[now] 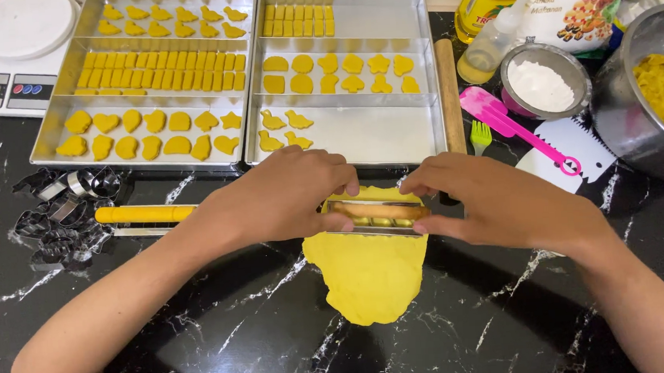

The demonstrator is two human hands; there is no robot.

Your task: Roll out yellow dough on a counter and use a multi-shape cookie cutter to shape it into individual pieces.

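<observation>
Right now the left hand [275, 199] and the right hand [494, 199] pinch the two ends of a long rectangular metal cutter [376, 218], fingers closed on it from nine and three o'clock. It presses into the top edge of a flat sheet of yellow dough [368, 272] on the black marble counter [241, 330], most of the dough spreading toward six o'clock. At twelve o'clock sit two metal baking trays [359, 135] of cut yellow shapes.

dough sheet [368, 272]: yellow, flat on black counter | metal cutter [376, 218]: pressed into top edge
</observation>
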